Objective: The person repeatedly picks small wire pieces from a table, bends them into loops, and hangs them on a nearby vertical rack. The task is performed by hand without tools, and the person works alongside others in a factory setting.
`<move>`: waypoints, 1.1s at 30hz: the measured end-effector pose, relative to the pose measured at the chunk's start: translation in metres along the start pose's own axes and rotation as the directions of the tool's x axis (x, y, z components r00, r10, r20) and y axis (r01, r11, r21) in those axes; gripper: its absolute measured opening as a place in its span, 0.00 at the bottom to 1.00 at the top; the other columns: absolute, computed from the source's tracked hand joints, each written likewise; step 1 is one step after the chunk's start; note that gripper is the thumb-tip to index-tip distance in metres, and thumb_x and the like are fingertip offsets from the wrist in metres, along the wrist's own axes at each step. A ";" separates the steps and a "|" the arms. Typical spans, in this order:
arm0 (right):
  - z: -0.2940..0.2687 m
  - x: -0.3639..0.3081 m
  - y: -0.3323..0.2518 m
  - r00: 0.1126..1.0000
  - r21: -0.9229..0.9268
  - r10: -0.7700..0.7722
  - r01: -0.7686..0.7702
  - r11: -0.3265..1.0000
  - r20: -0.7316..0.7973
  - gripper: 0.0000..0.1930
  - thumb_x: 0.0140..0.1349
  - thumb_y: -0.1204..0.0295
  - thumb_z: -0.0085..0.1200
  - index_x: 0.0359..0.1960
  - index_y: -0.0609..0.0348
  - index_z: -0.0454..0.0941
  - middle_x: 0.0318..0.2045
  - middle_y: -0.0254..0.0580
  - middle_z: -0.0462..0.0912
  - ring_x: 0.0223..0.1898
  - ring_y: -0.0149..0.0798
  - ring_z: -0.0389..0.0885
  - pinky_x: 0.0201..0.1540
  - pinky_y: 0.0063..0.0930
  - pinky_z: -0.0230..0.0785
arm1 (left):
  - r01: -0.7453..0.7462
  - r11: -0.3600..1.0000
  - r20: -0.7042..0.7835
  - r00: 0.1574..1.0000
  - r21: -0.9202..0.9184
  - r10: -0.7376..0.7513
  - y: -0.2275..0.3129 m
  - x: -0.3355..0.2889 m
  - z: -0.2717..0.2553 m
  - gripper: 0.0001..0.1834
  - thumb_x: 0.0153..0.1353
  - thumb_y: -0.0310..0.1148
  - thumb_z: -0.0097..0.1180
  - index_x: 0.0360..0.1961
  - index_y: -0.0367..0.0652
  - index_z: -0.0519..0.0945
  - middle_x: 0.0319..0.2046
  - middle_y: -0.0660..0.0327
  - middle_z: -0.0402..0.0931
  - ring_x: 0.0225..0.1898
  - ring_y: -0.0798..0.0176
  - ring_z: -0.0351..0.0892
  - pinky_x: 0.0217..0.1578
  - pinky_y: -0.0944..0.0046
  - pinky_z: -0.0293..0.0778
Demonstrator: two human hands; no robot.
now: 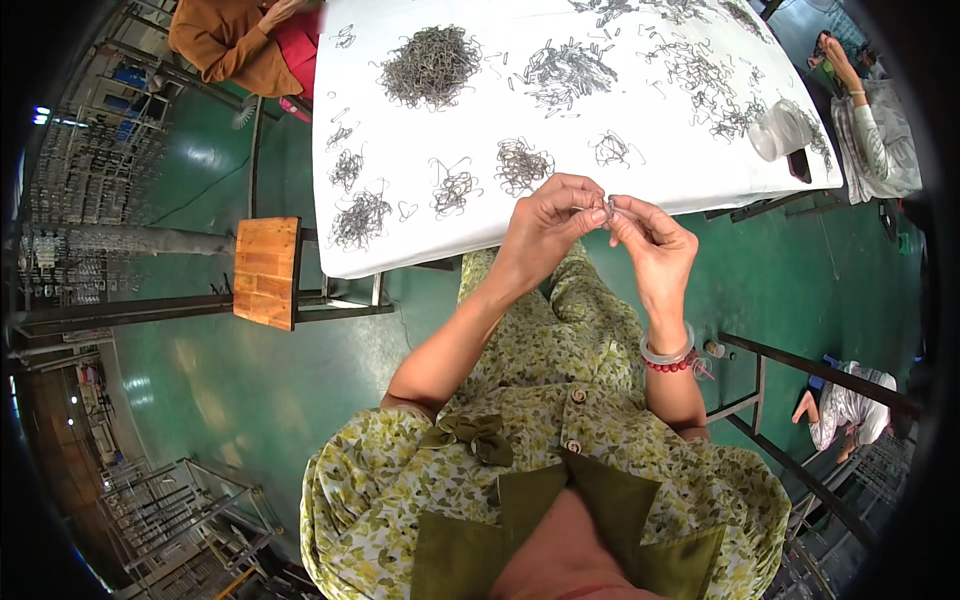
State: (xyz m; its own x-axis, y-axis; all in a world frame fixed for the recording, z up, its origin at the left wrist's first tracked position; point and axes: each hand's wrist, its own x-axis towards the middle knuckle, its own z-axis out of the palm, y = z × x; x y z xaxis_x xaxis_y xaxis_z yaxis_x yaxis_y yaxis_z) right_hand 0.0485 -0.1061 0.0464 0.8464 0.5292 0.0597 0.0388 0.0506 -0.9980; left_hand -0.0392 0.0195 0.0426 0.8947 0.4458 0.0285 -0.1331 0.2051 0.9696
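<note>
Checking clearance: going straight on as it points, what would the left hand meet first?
Likely the right hand, just beyond the fingertips of the left hand; exact depth is unclear.

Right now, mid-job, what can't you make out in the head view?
- Small piece: head view; too small, and partly covered by the left grip and right grip, to tell its shape.
- Dark pile: head view; upper pieces hide the lower ones.
- White table: head view; far side cut off by the top edge.
</note>
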 end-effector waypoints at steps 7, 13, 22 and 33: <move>-0.003 0.002 0.000 0.999 -0.005 -0.008 0.008 1.000 0.037 0.10 0.56 0.83 0.59 0.41 0.68 0.81 0.31 0.37 0.84 0.27 0.23 0.78 0.30 0.14 0.70 | -0.061 0.987 -0.060 0.996 0.148 0.070 -0.002 0.007 -0.001 0.05 0.57 0.28 0.62 0.34 0.38 0.83 0.41 0.63 0.72 0.43 0.68 0.73 0.46 0.67 0.72; 0.000 -0.001 0.006 0.994 -0.104 -0.099 0.104 0.989 0.051 0.12 0.56 0.84 0.58 0.43 0.64 0.82 0.34 0.38 0.84 0.32 0.24 0.79 0.34 0.16 0.71 | -0.198 0.908 -0.170 0.946 0.368 0.275 -0.014 0.000 0.008 0.05 0.58 0.26 0.60 0.36 0.37 0.80 0.42 0.62 0.72 0.43 0.67 0.73 0.47 0.67 0.71; -0.003 0.058 0.000 0.938 -0.275 -0.344 0.343 0.898 0.045 0.09 0.56 0.81 0.58 0.39 0.64 0.82 0.32 0.40 0.83 0.33 0.29 0.79 0.34 0.20 0.69 | -0.192 0.955 -0.192 0.952 0.224 0.237 -0.004 -0.002 0.015 0.07 0.62 0.28 0.56 0.39 0.35 0.78 0.37 0.59 0.81 0.41 0.70 0.77 0.45 0.68 0.72; 0.040 0.186 0.100 0.681 -0.712 -0.307 0.702 0.015 0.664 0.08 0.47 0.81 0.50 0.28 0.65 0.81 0.36 0.51 0.77 0.48 0.51 0.70 0.49 0.46 0.61 | -0.067 0.968 -0.192 0.975 0.241 0.115 -0.007 -0.005 0.004 0.05 0.61 0.25 0.57 0.38 0.37 0.78 0.35 0.64 0.79 0.40 0.73 0.74 0.45 0.70 0.70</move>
State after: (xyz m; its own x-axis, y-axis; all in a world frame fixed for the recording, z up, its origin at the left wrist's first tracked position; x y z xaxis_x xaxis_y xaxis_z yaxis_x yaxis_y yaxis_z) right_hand 0.1885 0.0313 -0.0409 0.2120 0.9077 0.3621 0.9728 -0.2314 0.0107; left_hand -0.0406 0.0124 0.0367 0.7748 0.6255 0.0926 -0.0860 -0.0408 0.9955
